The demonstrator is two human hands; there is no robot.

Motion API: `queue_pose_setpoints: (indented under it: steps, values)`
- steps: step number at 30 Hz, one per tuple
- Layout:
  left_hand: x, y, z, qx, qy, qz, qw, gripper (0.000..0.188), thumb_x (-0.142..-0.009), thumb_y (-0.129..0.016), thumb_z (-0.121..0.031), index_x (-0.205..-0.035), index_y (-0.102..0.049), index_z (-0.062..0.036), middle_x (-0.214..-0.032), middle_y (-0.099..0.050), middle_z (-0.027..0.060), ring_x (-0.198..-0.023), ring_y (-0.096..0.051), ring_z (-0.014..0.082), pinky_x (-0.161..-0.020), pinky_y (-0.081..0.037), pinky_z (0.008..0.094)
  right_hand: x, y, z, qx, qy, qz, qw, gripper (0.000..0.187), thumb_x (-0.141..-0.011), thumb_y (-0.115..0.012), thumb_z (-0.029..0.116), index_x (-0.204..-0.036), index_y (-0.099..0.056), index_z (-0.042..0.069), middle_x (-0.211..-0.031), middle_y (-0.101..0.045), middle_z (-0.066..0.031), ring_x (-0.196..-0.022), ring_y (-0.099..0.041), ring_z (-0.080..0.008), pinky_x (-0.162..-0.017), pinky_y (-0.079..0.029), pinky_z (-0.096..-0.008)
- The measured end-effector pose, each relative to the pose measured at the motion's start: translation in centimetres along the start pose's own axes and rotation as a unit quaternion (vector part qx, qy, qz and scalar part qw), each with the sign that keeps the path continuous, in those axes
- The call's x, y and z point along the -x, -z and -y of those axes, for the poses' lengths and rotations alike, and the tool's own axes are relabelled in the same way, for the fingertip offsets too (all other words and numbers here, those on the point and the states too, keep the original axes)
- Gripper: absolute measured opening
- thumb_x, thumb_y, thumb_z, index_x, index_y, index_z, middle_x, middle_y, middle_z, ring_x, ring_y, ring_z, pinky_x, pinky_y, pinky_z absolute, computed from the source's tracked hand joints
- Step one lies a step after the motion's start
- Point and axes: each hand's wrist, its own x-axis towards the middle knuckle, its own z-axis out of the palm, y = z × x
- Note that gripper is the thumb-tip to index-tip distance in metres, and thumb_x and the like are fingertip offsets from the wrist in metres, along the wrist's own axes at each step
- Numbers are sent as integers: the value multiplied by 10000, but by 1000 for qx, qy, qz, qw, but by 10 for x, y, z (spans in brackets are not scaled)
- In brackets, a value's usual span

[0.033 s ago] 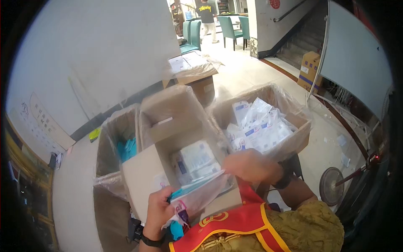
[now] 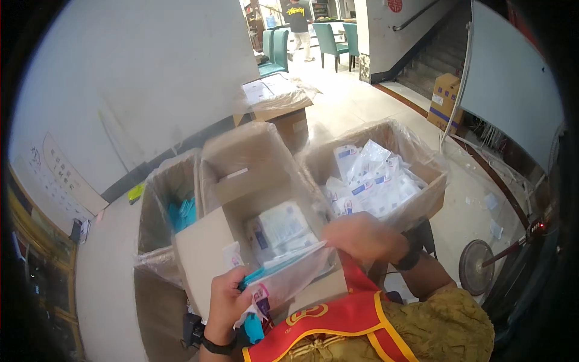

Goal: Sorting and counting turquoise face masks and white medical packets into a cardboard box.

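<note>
Left hand point(image 2: 226, 292) grips the near end of a clear bag point(image 2: 295, 280) plus a folded teal piece point(image 2: 259, 276), thumb on top. Right hand point(image 2: 365, 238) is at the bag's far end, fingers curled but blurred; can't tell if it has the film pinched. Bag spans the gap between the hands, above the near side of the brown carton point(image 2: 202, 250).

Handling, as a judgement: keep the left grip firm on teal and film together, since film alone would likely slip. Right hand should take the edge by the corner, pulling evenly; a hard jerk could tear it. Keeping it over the carton means any drop lands inside.

Materials: bag is thin, glossy, creased, with pink and purple print. Teal piece looks soft, flat, probably fabric or thin rubber. White packets point(image 2: 283, 232) in the carton are flat, rectangular, smooth-faced. Carton is stiff matte board. Right-side box point(image 2: 435, 175) has a loose, wrinkled clear liner, heaped with similar white-and-blue packs point(image 2: 374, 187).
</note>
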Motion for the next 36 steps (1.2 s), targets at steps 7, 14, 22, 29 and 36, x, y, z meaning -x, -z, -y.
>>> queue_pose_setpoints:
  steps: [7,14,22,29,36]
  values:
    - [-17,12,-2,194,61,-207,957,111,-806,-688,-23,-900,-647,19,-821,-650,16,-699,-565,88,-641,-450,226,43,30,-50,-89,-245,-116,958,178,-924,-571,180,-912,-628,13,-738,-587,-22,-659,-543,-137,-608,-439,-278]
    - [-24,18,6,198,69,-252,945,133,-824,-685,-38,-931,-632,21,-839,-630,14,-748,-550,75,-684,-441,211,125,64,-169,-218,-433,-331,809,181,-890,-632,201,-997,-659,59,-784,-613,7,-685,-546,-50,-604,-440,-209]
    - [-48,0,-1,62,53,-253,964,182,-782,-739,-102,-877,-643,19,-785,-636,40,-731,-564,98,-671,-461,253,82,61,-157,124,-377,-243,885,394,-868,-664,175,-1202,-583,-18,-1035,-672,-188,-905,-655,-237,-795,-514,-332]
    - [-47,-25,-19,-70,28,-188,979,232,-756,-778,-185,-840,-641,-17,-677,-635,70,-630,-601,146,-597,-480,297,-57,7,-12,72,66,-128,987,444,-786,-724,162,-1185,-580,29,-1091,-596,-166,-1027,-584,-328,-889,-485,-382]
    - [-33,-12,-10,265,90,-135,951,165,-869,-681,-188,-862,-652,-25,-725,-600,-23,-637,-514,67,-572,-408,226,-71,-20,10,56,72,-91,992,284,-770,-707,121,-1029,-636,26,-929,-655,-125,-862,-641,-303,-768,-519,-367]
